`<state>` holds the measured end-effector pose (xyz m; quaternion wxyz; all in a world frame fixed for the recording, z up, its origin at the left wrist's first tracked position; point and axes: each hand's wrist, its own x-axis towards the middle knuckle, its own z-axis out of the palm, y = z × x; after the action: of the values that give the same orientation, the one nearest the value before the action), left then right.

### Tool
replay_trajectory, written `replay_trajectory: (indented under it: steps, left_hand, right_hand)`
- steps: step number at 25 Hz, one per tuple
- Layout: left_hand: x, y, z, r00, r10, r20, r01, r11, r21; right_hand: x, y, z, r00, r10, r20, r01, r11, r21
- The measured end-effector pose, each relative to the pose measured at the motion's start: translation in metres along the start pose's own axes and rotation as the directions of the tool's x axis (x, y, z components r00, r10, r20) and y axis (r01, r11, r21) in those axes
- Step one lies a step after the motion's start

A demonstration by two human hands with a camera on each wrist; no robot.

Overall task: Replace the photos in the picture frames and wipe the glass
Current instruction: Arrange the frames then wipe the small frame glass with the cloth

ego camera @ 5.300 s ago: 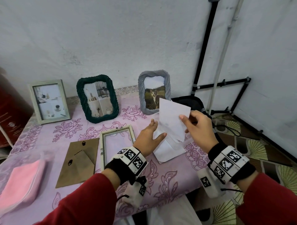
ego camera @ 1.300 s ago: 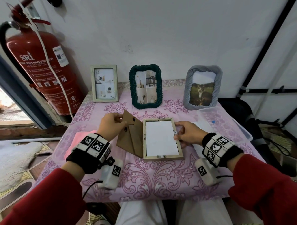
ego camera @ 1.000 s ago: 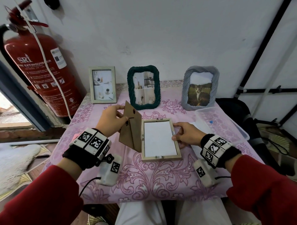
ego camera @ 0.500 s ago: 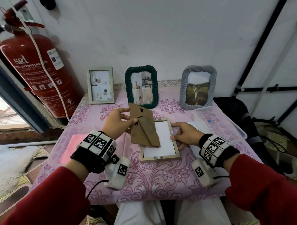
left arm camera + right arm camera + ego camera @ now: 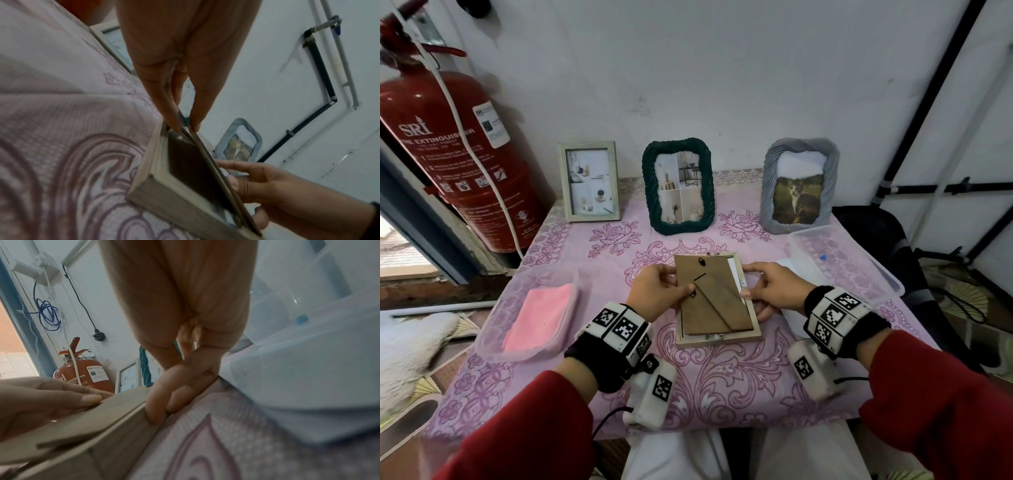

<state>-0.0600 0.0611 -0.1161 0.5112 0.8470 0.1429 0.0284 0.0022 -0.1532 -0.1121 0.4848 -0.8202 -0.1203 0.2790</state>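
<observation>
A pale wooden frame (image 5: 717,338) lies face down mid-table. A brown backing board (image 5: 710,301) with its stand leg lies tilted over the frame's opening. A sliver of the white photo back (image 5: 734,270) shows along the right side. My left hand (image 5: 681,279) pinches the board's left edge, thumb on top. In the left wrist view the board (image 5: 216,172) sits slightly raised above the frame (image 5: 148,170). My right hand (image 5: 745,281) holds the frame's right rim, and its fingers (image 5: 162,404) press the outer side of the frame (image 5: 115,434).
Three filled frames stand along the wall: a pale one (image 5: 589,181), a green one (image 5: 678,186) and a grey one (image 5: 799,185) with a cat photo. A pink cloth (image 5: 541,315) lies in a clear tray at left. A clear container (image 5: 842,260) sits right. A fire extinguisher (image 5: 458,154) stands left.
My left hand has swung the backing board from standing on edge beside the frame down over the white photo back. My right hand has stayed on the frame's right rim.
</observation>
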Motion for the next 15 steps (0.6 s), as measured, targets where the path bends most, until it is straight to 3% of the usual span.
replay_trajectory:
  steps: [2,3,5,9,15]
  left_hand:
    - [0.0021,-0.0025,0.0012,0.999,0.039,0.004,-0.039,0.982,0.185]
    - [0.0032,-0.0037,0.0019,0.999,0.035,0.036,-0.042,0.979,0.198]
    - [0.0039,-0.0049,0.003,0.997,0.022,0.076,-0.035,0.986,0.164]
    - [0.0008,-0.0035,0.0055,1.0,0.01,0.004,-0.011,0.984,0.18]
    - [-0.0021,-0.003,0.0051,0.999,0.039,0.009,-0.04,0.981,0.189]
  right_hand:
    - [0.0011,0.0015,0.0003,1.0,-0.001,0.005,0.001,1.0,0.003]
    - [0.0014,0.0019,0.0003,1.0,-0.001,0.007,0.001,1.0,0.004]
    - [0.0019,0.0026,0.0,1.0,-0.002,0.009,0.002,1.0,0.008]
    - [0.0025,0.0039,0.0005,1.0,-0.002,-0.004,0.002,1.0,0.004]
    - [0.0033,0.0035,0.0021,1.0,-0.004,0.005,0.005,1.0,-0.024]
